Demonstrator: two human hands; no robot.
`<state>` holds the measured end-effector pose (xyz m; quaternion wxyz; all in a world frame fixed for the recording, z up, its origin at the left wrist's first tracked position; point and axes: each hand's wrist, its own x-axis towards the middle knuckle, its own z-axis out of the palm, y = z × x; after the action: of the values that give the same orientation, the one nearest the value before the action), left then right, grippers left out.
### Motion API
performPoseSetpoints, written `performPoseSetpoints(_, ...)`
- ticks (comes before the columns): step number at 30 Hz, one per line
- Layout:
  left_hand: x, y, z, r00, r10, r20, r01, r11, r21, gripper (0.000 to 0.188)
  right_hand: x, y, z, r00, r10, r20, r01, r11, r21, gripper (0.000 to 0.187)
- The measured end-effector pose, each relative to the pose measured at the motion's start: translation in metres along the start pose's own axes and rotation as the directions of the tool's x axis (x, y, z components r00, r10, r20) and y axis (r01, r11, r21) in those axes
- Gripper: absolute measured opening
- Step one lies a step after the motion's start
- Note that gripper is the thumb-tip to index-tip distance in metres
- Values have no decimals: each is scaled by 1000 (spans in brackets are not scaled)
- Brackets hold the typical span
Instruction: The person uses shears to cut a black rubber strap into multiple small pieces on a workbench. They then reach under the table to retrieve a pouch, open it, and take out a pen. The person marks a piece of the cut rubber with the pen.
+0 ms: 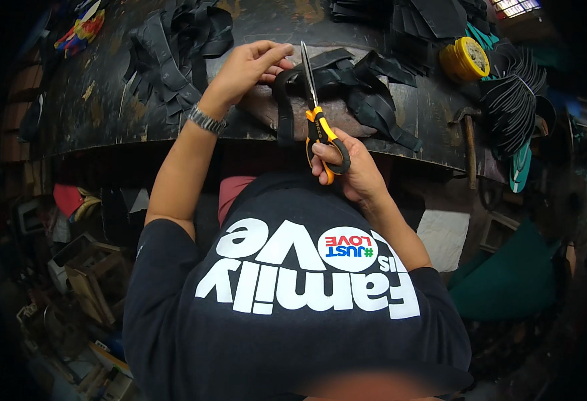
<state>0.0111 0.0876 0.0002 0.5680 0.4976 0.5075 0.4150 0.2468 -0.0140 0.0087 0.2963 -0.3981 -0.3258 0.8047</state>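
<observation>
My right hand (350, 164) grips a pair of scissors (319, 123) with yellow and black handles, thumb and fingers through the loops. The blades point away from me and look nearly together, over the dark material on the bench. To the left, my left hand (257, 65) has its fingers curled in at the fold of a black strip (285, 110), which hangs down toward the bench edge. Exactly how the fingertips hold it is partly hidden. More black strips (377, 100) lie heaped to the right of the blades, on a brownish pad (260, 107).
Another pile of black strips (163, 60) lies left on the dark bench (99, 123). Stacked black sheets (434, 20), a yellow tub (464, 59), a bundle of black straps (513, 100) and a wooden-handled hammer (470, 144) are at the right. Green sheeting (507, 274) is below.
</observation>
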Motion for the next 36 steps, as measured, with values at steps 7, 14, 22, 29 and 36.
performPoseSetpoints(7, 21, -1, 10, 965, -33, 258, -44, 956, 289, 33, -6, 6, -2, 999, -12, -53, 15, 997, 72, 28)
performPoseSetpoints(14, 11, -4, 0, 991, 126, -51, -132, 981, -140, 15, -5, 10, -12, 993, 119, 18, -118, 940, 319, 28)
performPoseSetpoints(22, -19, -2, -19, 997, 43, 57, -23, 948, -316, 26, -12, 9, -10, 987, 117, 110, -139, 966, 219, 34)
performPoseSetpoints(29, -29, 1, -31, 995, 99, -11, -99, 969, -226, 21, -11, 6, -7, 950, 165, 264, -189, 980, 68, 45)
performPoseSetpoints(36, -37, 3, -31, 992, 124, 2, -122, 976, -181, 24, -7, 7, -7, 947, 163, 278, -196, 976, 94, 49)
